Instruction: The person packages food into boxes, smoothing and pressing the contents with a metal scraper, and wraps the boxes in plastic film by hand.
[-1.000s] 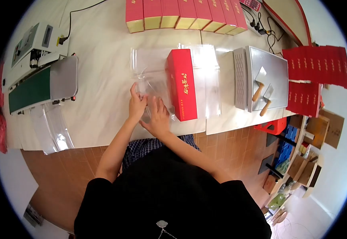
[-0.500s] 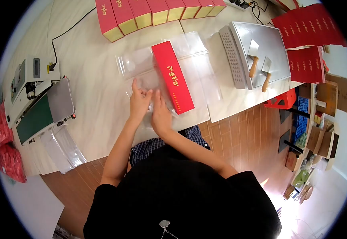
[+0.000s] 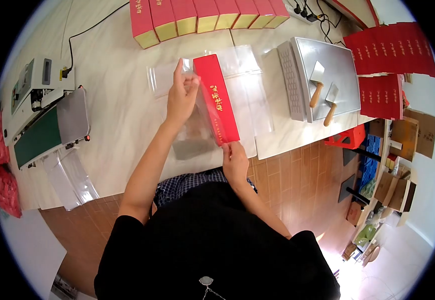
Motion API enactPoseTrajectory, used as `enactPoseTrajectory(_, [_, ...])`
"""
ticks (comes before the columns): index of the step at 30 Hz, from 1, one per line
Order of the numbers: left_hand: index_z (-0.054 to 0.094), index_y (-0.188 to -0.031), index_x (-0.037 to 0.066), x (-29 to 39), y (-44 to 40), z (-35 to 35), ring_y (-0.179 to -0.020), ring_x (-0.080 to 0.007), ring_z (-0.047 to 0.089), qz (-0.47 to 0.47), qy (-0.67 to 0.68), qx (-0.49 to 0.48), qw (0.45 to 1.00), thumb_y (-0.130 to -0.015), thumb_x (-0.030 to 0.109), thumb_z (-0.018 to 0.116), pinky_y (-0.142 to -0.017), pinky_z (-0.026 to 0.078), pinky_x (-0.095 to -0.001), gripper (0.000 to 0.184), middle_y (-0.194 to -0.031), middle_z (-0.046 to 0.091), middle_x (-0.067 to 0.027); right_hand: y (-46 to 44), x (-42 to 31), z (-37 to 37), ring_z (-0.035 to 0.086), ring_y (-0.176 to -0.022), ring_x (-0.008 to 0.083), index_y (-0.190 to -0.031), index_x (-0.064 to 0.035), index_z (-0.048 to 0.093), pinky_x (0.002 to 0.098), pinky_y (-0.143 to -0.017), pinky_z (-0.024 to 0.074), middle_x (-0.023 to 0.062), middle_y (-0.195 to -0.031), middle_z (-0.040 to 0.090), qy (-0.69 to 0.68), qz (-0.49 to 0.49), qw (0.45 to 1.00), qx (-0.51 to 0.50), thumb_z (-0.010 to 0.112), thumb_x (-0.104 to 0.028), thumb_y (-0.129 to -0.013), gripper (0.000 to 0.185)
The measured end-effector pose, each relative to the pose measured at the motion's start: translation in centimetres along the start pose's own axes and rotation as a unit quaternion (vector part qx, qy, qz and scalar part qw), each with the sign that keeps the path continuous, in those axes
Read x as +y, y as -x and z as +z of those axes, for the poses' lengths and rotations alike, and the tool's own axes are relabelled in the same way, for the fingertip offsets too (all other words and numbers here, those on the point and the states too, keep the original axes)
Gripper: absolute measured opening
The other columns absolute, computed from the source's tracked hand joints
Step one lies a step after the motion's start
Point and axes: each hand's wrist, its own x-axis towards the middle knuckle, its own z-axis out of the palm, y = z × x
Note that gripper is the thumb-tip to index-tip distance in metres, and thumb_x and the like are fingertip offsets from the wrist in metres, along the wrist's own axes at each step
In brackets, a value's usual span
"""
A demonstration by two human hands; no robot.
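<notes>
Head view: clear film [image 3: 255,97] is hard to trace, its edges fading against the pale worktop [image 3: 115,115], though it shows beneath the red box [image 3: 218,102] and across its left side. On the left hand [image 3: 181,100], the index finger is stretched out, while thumb and bent fingers close on the film beside the box's upper part; the exact contact is blurred. The right hand [image 3: 236,161] has its grip closed, thumb and fingertips pinching film at the box's near end; whether they catch the box too is hidden. The box lies on the worktop between the hands, slightly slanted. Beyond it, the row of red boxes [image 3: 196,19] is cut off by the upper edge.
</notes>
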Motion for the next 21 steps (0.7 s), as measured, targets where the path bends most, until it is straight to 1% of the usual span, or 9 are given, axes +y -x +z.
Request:
enactPoseTrajectory(2, [0.021, -0.151, 0.002, 0.5, 0.1, 0.5, -0.111, -0.0241, 0.059, 0.06, 0.067, 0.048, 0.995, -0.094, 0.015, 0.059, -0.096, 0.047, -0.0365, 0.069, -0.121, 0.059, -0.0145, -0.4, 1.0, -0.2, 0.055, -0.076, 0.0351, -0.084, -0.0024, 0.054, 0.0459, -0.066, 0.044, 0.0143, -0.078, 0.056, -0.016, 0.006, 1.0, 0.006, 0.055, -0.02, -0.097, 0.022])
enactPoseTrajectory(3, [0.021, -0.151, 0.002, 0.0, 0.2, 0.7, -0.111, -0.0241, 0.059, 0.06, 0.068, 0.048, 0.995, -0.094, 0.015, 0.059, -0.096, 0.047, -0.0365, 0.069, -0.121, 0.059, -0.0145, -0.6, 1.4, -0.2, 0.055, -0.076, 0.0353, -0.082, -0.0021, 0.054, 0.0459, -0.067, 0.0437, 0.015, -0.078, 0.056, -0.022, 0.001, 1.0, 0.008, 0.055, -0.02, -0.097, 0.023])
enactPoseTrajectory(5, [0.022, -0.151, 0.007, -2.3, 0.9, 1.6, -0.124, -0.0253, 0.051, 0.036, 0.082, 0.106, 0.99, -0.097, 0.017, 0.058, -0.102, 0.042, -0.0391, 0.066, -0.136, 0.049, -0.016, -0.8, 2.0, -0.2, 0.055, -0.076, 0.0356, -0.079, -0.0018, 0.054, 0.0459, -0.068, 0.0434, 0.0158, -0.078, 0.056, -0.028, -0.005, 1.0, 0.01, 0.055, -0.019, -0.097, 0.025])
enactPoseTrajectory(9, [0.016, -0.152, 0.004, -4.8, 2.4, 3.5, -0.133, -0.03, 0.043, -0.014, 0.06, 0.062, 0.996, -0.096, 0.02, 0.06, -0.108, 0.038, -0.041, 0.072, -0.144, 0.04, -0.0212, -1.1, 2.4, 0.0, 0.054, -0.076, 0.0363, -0.076, -0.0016, 0.055, 0.0466, -0.069, 0.0423, 0.017, -0.075, 0.056, -0.01, -0.024, 1.0, 0.004, 0.056, -0.017, -0.096, 0.025])
enactPoseTrajectory(11, [0.015, -0.151, -0.001, -5.0, 2.7, 4.7, -0.133, -0.0326, 0.042, -0.052, 0.119, 0.031, 0.991, -0.093, 0.019, 0.063, -0.112, 0.033, -0.0414, 0.078, -0.144, 0.037, -0.0244, -1.2, 2.3, -0.3, 0.055, -0.076, 0.0364, -0.075, -0.0018, 0.056, 0.0467, -0.069, 0.042, 0.0169, -0.074, 0.057, 0.002, -0.027, 1.0, 0.005, 0.056, -0.016, -0.095, 0.025])
enactPoseTrajectory(14, [0.013, -0.151, -0.004, -5.4, 2.5, 5.4, -0.134, -0.0326, 0.04, -0.082, 0.131, 0.01, 0.988, -0.094, 0.022, 0.062, -0.113, 0.033, -0.0411, 0.08, -0.145, 0.035, -0.0251, -1.6, 2.0, -1.2, 0.055, -0.082, 0.0359, -0.084, -0.0019, 0.057, 0.0466, -0.072, 0.0422, 0.0164, -0.082, 0.058, 0.052, 0.047, 0.997, -0.037, 0.06, -0.017, -0.093, 0.018])
enactPoseTrajectory(16, [0.012, -0.151, -0.005, -5.4, 2.3, 5.6, -0.134, -0.0324, 0.041, -0.07, 0.137, 0.009, 0.988, -0.095, 0.022, 0.062, -0.113, 0.033, -0.041, 0.079, -0.146, 0.035, -0.025, -2.2, 2.3, -1.4, 0.053, -0.091, 0.0358, -0.096, -0.0024, 0.056, 0.0471, -0.079, 0.042, 0.0169, -0.095, 0.057, 0.101, -0.026, 0.989, 0.1, 0.063, -0.018, -0.09, 0.019])
enactPoseTrajectory(17, [0.012, -0.15, -0.005, -5.5, 2.3, 5.7, -0.134, -0.0321, 0.041, -0.062, 0.14, 0.004, 0.988, -0.095, 0.023, 0.061, -0.113, 0.033, -0.041, 0.079, -0.146, 0.035, -0.0249, -2.6, 2.6, -1.6, 0.051, -0.105, 0.0389, -0.116, -0.0028, 0.053, 0.0476, -0.089, 0.0415, 0.0211, -0.113, 0.053, 0.109, -0.021, 0.99, 0.084, 0.067, -0.021, -0.087, 0.036])
enactPoseTrajectory(21, [0.011, -0.15, -0.006, -5.5, 2.4, 5.9, -0.134, -0.0319, 0.041, -0.086, 0.155, -0.007, 0.984, -0.096, 0.022, 0.059, -0.113, 0.033, -0.0408, 0.078, -0.146, 0.035, -0.0254, -6.7, -0.2, -0.2, 0.048, -0.113, 0.0438, -0.134, -0.0055, 0.048, 0.0497, -0.096, 0.0405, 0.0274, -0.129, 0.046, 0.067, -0.132, 0.982, 0.114, 0.069, -0.024, -0.085, 0.056])
